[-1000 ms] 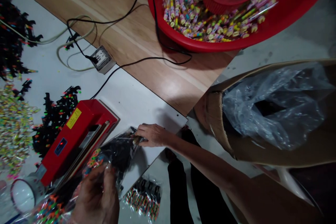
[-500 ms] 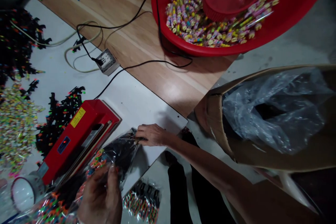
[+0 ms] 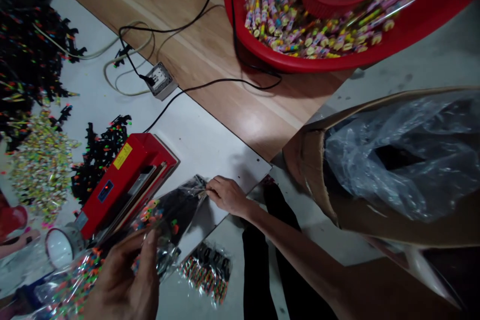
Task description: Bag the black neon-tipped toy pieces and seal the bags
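Note:
A clear plastic bag [image 3: 165, 232] of small black pieces with bright orange and green bits stretches between my two hands, beside the red heat sealer [image 3: 122, 182]. My left hand [image 3: 123, 275] is closed on the bag's near side, thumb against fingers. At the far end, my right hand [image 3: 227, 196] pinches the gathered plastic near the white table's [image 3: 210, 135] corner. Part of the bag is hidden behind my left hand. The sealer has a small lit red light on its front.
Piles of black pieces [image 3: 33, 55] and yellowish pieces [image 3: 43, 165] lie on the left. A white cup [image 3: 60, 247] stands below the sealer. Cables run to a socket box [image 3: 162, 81]. A red basin [image 3: 270, 60] and a plastic-lined carton [image 3: 313, 160] are to the right. Filled bags [image 3: 206, 272] lie below.
The view has shifted slightly, so the table things appear further right. My left hand has moved down and left; my right hand still grips the bag's end.

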{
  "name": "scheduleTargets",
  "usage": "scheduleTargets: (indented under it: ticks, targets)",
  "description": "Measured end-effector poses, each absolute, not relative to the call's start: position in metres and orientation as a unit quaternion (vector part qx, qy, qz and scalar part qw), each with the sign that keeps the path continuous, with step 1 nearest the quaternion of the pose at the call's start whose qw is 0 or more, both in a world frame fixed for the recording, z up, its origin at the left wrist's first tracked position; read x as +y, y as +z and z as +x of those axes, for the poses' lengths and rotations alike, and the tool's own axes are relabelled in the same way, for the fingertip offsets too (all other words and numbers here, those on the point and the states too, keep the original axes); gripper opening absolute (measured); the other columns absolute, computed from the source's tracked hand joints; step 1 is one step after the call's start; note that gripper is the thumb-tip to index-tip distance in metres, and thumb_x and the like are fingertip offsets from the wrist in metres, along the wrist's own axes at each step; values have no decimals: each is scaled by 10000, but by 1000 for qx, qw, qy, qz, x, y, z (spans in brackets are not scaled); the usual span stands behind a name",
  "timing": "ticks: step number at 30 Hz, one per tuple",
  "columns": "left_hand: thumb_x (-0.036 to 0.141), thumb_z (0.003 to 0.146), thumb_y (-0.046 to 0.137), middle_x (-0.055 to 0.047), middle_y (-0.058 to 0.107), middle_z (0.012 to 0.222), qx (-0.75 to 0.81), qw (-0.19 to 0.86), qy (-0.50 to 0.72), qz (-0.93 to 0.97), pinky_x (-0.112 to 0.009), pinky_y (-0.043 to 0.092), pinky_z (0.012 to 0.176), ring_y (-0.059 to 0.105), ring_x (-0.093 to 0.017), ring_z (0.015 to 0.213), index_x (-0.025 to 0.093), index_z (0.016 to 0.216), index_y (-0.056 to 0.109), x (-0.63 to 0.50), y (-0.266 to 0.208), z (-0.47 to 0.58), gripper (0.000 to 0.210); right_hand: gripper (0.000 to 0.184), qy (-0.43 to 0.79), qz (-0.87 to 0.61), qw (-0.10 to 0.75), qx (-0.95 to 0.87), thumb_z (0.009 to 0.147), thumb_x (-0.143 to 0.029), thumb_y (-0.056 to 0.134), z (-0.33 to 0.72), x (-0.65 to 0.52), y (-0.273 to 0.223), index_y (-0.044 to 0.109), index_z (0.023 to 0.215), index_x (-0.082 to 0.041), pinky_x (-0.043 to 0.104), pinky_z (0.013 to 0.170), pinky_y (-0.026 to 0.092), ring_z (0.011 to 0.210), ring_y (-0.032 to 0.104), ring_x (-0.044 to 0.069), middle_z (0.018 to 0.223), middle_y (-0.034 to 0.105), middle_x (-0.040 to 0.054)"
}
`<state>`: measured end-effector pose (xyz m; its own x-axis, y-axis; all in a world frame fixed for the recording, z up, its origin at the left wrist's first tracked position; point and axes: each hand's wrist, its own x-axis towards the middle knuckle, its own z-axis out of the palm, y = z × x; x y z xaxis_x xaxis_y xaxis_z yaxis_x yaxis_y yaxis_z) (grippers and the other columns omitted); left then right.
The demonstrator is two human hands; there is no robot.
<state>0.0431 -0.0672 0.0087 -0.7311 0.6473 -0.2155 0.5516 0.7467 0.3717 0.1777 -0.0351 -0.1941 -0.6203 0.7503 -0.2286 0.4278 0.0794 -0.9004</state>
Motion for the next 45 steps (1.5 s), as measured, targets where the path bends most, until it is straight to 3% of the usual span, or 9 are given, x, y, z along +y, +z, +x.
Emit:
scheduleTargets:
  ticks: [5,8,11,14,21,29,32,37,45]
  targets:
    - [426,747,715,-41,657,912,915,122,208,323,-335,479,874,623,-171,866,157,713,574,-66,8,49,305,104,565,-430,162,-685,896,-214,537,175,-37,-191,617,892,-147,243,695,385,771,533,124,865,603,26]
    - [435,753,706,-60,663,942,899,133,208,361,-304,492,798,620,-168,822,152,922,641,-65,10,43,336,90,577,-430,182,-670,882,-209,559,177,-34,-191,625,869,-149,231,673,380,740,525,110,826,594,16]
    - [499,798,655,-87,616,1110,824,148,82,541,-328,480,846,602,-207,942,155,1189,591,-62,7,34,525,97,589,-415,193,-666,889,-197,555,179,-31,-191,643,887,-157,220,708,402,779,544,105,856,607,16]
    - [428,906,529,-92,596,1083,725,142,-28,673,-326,454,894,583,-212,996,145,1118,605,-58,-3,28,362,158,580,-370,165,-707,896,-189,548,179,-28,-192,645,1020,-172,238,810,426,917,561,126,1005,624,28]
    - [349,936,441,-78,612,918,696,55,-229,678,-328,433,658,597,-244,838,141,997,628,-52,-19,28,285,230,537,-330,86,-771,893,-216,541,171,-23,-194,612,1111,-198,279,808,464,1008,550,159,1085,594,26]
    - [294,975,257,-95,607,938,590,244,-502,583,-375,431,687,624,-288,875,163,908,534,-10,-11,35,314,247,513,-334,77,-787,872,-163,516,172,-27,-199,606,1098,-205,295,717,467,934,569,162,1059,576,21]
    - [350,963,274,-77,610,950,597,283,-483,575,-360,406,699,615,-282,930,180,886,520,-7,-10,19,308,232,513,-331,76,-789,856,-203,560,170,-27,-200,621,1080,-217,295,708,458,936,569,167,1056,578,17]
    - [541,866,290,-64,624,856,694,332,-338,541,-322,366,673,600,-233,782,193,893,577,-22,-10,-12,452,260,522,-335,70,-782,880,-267,562,168,-26,-198,614,1134,-242,279,716,444,978,560,156,1101,576,11]
    - [481,934,259,-74,624,973,691,258,-389,552,-341,369,739,606,-263,914,195,979,593,-36,-15,10,442,168,515,-346,33,-783,916,-285,541,166,-25,-196,642,1040,-239,275,702,432,949,566,153,1050,587,1]
